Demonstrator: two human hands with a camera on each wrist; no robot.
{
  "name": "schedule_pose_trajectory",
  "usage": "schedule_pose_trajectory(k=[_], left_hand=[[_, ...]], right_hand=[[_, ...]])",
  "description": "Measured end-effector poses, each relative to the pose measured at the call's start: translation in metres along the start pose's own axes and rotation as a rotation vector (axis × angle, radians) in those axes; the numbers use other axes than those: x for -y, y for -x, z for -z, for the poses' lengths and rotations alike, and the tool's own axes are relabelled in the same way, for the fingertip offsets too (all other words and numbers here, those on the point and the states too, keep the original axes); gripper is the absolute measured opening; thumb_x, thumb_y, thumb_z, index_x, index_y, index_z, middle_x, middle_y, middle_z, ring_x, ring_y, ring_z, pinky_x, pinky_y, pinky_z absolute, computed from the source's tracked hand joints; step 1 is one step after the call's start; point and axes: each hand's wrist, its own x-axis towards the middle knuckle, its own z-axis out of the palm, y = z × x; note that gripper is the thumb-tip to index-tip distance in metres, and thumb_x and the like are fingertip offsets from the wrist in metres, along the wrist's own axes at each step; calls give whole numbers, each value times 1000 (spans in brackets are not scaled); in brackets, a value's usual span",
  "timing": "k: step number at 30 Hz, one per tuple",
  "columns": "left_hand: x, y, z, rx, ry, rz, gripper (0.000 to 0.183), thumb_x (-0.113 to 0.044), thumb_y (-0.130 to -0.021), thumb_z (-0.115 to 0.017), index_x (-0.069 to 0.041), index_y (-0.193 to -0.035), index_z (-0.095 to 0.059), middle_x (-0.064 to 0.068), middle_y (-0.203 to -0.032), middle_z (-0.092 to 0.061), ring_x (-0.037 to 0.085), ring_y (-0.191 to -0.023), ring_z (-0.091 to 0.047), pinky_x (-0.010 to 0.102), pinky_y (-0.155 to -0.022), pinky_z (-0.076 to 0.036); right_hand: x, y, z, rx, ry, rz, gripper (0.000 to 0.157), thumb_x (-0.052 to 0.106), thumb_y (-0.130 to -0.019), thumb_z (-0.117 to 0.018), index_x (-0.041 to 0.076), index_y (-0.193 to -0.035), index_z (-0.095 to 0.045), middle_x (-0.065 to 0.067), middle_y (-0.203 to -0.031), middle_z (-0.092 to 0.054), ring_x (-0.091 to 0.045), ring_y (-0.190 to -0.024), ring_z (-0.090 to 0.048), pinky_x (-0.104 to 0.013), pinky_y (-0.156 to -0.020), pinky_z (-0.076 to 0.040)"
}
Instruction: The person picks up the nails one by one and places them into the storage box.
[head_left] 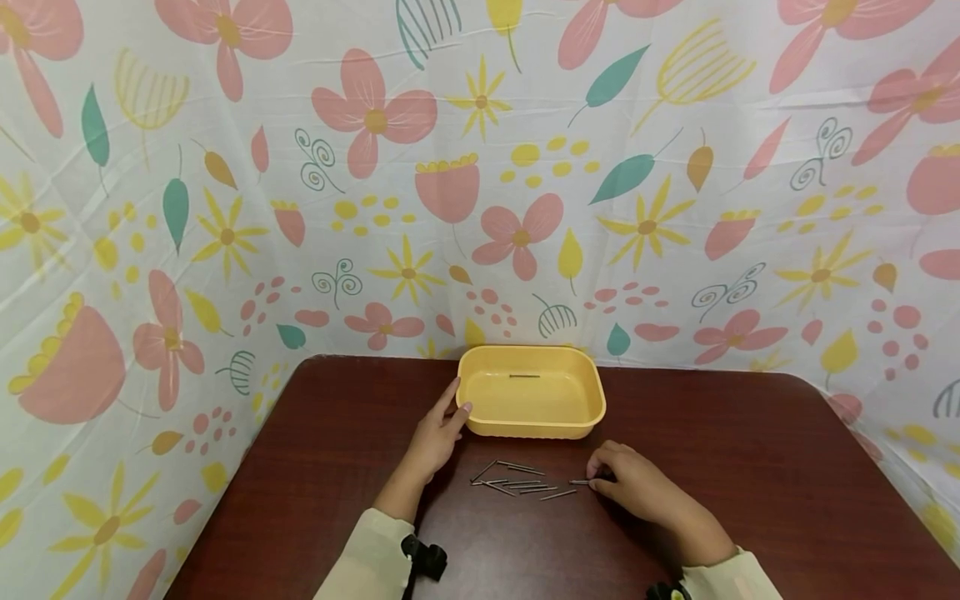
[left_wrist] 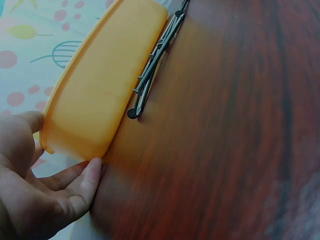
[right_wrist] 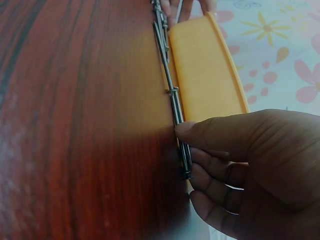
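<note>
A shallow yellow plastic tray (head_left: pixel 536 430) stands near the table's back edge, with one nail (head_left: pixel 523 376) lying inside it. My left hand (head_left: pixel 435 437) holds the tray's left end, its thumb by the near corner and other fingers along the side; in the left wrist view a finger overlaps the rim. Several steel nails (head_left: pixel 528 486) lie in a loose group in front of the tray, some crossing. To their right, my right hand (head_left: pixel 637 487) pinches a nail (head_left: pixel 579 482) between thumb and fingers, the tip poking out leftward. In the right wrist view the thumb overlaps dark nail shanks (right_wrist: pixel 176 107).
The tray and nails are on a dark reddish-brown wooden table (head_left: pixel 300 517). A white cloth (head_left: pixel 480 308) printed with flowers and leaves hangs behind the table and along its sides. A black strap device (head_left: pixel 426 557) sits on the left wrist.
</note>
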Motion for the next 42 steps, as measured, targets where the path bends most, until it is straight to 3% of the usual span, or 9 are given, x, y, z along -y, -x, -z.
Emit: schedule_pose_trajectory(k=[25,31,36,42], left_hand=[[-1,1,0,-3,-12,4,59,-58,-93,-51,-51,-147,-27,13,-147,-46,24,-112,-62,35,-84,-54],[0,0,1,-3,-22,2,61,-58,-93,-51,-49,-148,-27,14,-148,-44,25,-110,-63,35,-83,-54],[0,-1,1,9,-15,4,62,-57,-94,-51,-46,-150,-27,13,-150,-42,25,-113,-62,36,-84,-54],[-1,0,1,11,-9,14,60,-57,-94,-51,-50,-148,-27,13,-149,-43,25,-112,-62,35,-84,-54]], right_hand=[[4,-1,1,-104,-8,15,17,12,-84,-73,24,-83,-61,11,-85,-52,-4,-81,-50,-24,-72,-45],[11,-4,5,-125,-11,-20,18,16,-87,-72,28,-85,-59,15,-86,-52,-2,-82,-50,-24,-74,-46],[18,-6,9,-185,-4,-24,16,19,-87,-72,29,-86,-60,18,-87,-52,-1,-83,-50,-24,-75,-48],[22,-9,15,-280,-25,7,14,18,-87,-73,27,-89,-62,15,-88,-53,-2,-81,-48,-22,-71,-46]])
